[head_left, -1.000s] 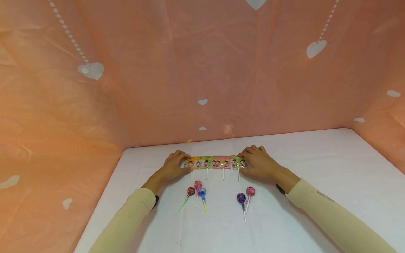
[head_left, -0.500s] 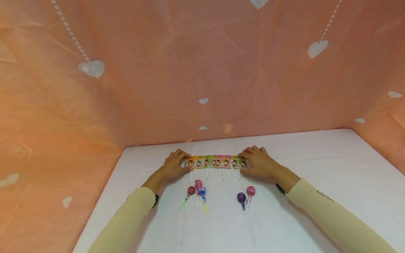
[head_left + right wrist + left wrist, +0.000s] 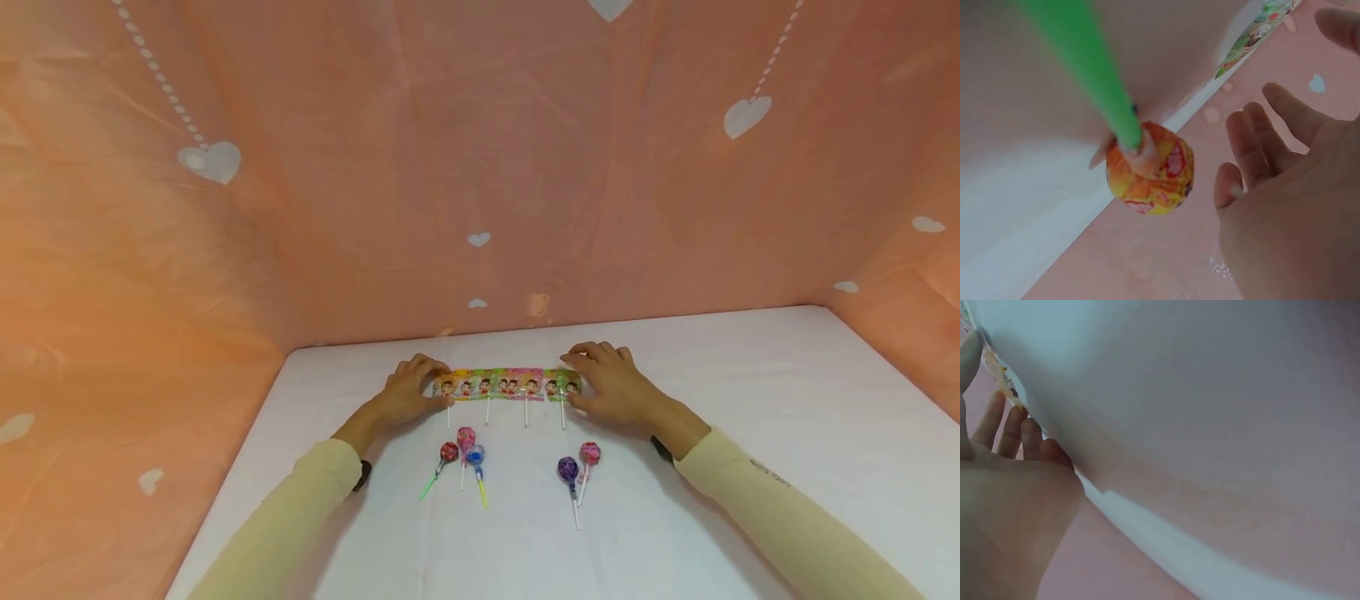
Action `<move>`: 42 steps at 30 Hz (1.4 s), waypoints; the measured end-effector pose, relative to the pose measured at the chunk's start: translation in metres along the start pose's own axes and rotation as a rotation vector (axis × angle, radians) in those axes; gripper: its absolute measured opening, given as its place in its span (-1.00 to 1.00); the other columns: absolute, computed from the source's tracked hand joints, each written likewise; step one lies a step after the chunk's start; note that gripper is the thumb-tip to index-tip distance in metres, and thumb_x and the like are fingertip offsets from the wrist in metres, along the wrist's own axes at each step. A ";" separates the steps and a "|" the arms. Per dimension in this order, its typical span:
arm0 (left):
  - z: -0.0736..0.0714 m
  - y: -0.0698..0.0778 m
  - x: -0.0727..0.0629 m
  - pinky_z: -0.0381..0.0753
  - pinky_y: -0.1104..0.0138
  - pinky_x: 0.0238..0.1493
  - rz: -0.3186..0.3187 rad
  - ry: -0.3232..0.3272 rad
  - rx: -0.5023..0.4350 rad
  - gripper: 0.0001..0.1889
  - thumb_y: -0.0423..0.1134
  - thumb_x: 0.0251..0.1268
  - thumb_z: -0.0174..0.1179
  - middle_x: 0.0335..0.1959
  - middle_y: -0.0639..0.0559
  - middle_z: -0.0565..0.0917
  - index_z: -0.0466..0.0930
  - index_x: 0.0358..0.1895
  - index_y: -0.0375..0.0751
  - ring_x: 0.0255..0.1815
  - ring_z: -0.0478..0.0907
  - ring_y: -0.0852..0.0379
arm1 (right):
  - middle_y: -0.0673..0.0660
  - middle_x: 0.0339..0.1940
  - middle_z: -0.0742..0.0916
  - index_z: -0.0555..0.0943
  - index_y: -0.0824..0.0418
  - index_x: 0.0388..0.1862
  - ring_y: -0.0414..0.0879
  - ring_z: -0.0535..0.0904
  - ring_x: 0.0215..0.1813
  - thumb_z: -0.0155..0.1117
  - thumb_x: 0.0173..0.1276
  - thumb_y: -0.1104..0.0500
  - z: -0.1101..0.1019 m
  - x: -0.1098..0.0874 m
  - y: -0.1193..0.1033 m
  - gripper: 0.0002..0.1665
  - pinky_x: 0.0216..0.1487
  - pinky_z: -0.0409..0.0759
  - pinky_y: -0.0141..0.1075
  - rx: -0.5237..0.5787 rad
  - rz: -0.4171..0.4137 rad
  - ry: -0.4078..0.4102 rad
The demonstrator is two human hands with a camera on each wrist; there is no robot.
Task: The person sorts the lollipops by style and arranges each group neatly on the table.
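A row of flat wrapped lollipops lies along the table in the head view, sticks toward me. My left hand (image 3: pixel 405 392) holds the row's left end, an orange-wrapped lollipop (image 3: pixel 465 388), with thumb and forefinger at its lower and upper edges. Beside it come a green-wrapped lollipop (image 3: pixel 486 385) and a pink-wrapped lollipop (image 3: pixel 529 385). At the right end, by another green-wrapped lollipop (image 3: pixel 553 386), my right hand (image 3: pixel 618 387) spreads its fingers. Its forefinger is raised off the wrapper, the thumb close to the lower edge. A green-stick lollipop with an orange wrapper (image 3: pixel 1150 172) looms in the right wrist view.
Nearer me lie round lollipops: red (image 3: pixel 448 451), pink (image 3: pixel 467 437) and blue (image 3: pixel 476 454) on the left, purple (image 3: pixel 567 469) and another pink lollipop (image 3: pixel 590 452) on the right. Behind the white table (image 3: pixel 720 350) hangs an orange curtain (image 3: pixel 360 208) with hearts.
My right hand's forefinger has lifted away from the row's right end, and its fingers have spread. The left hand keeps its place at the left end; the lollipops lie the same.
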State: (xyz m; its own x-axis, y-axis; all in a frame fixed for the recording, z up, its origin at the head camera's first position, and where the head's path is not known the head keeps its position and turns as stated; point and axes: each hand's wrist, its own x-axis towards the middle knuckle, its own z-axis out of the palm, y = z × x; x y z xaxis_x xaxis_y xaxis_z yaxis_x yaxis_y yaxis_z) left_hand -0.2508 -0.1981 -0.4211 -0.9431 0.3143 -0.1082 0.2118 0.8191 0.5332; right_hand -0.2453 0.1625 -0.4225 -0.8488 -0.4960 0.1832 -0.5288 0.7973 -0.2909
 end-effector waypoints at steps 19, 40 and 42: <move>-0.006 -0.004 0.002 0.06 -0.19 0.48 0.018 -0.016 -0.016 -0.46 0.01 0.29 0.32 0.36 -0.06 0.35 0.47 0.29 -0.03 0.44 0.18 -0.19 | 0.16 0.34 0.52 0.46 0.16 0.37 0.11 0.35 0.35 0.22 0.32 -0.04 -0.002 -0.018 -0.017 -0.34 0.25 0.18 0.06 0.008 -0.021 0.087; -0.006 0.040 -0.071 0.57 0.20 -0.12 0.083 0.045 -0.185 -0.74 -0.29 0.40 0.19 -0.11 -0.17 0.59 0.57 0.06 -0.34 -0.12 0.57 0.00 | 0.06 0.31 0.58 0.49 0.07 0.35 -0.01 0.48 0.31 0.25 0.41 -0.11 0.029 0.002 -0.161 -0.41 0.33 0.45 -0.05 0.137 -0.108 -0.154; 0.000 0.045 -0.080 0.56 0.22 -0.13 0.062 0.012 -0.182 -0.77 -0.32 0.39 0.19 -0.14 -0.12 0.60 0.59 0.03 -0.32 -0.14 0.57 0.05 | 0.04 0.28 0.60 0.53 0.06 0.30 -0.05 0.50 0.25 0.25 0.41 -0.07 0.036 0.004 -0.168 -0.46 0.26 0.51 -0.12 0.106 -0.106 -0.174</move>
State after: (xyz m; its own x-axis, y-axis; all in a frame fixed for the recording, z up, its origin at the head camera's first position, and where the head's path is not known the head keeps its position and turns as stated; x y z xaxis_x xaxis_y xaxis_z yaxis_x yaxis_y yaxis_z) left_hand -0.1658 -0.1868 -0.3882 -0.9328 0.3552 -0.0611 0.2211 0.6978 0.6813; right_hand -0.1601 0.0144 -0.4067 -0.7713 -0.6340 0.0556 -0.6041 0.7017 -0.3777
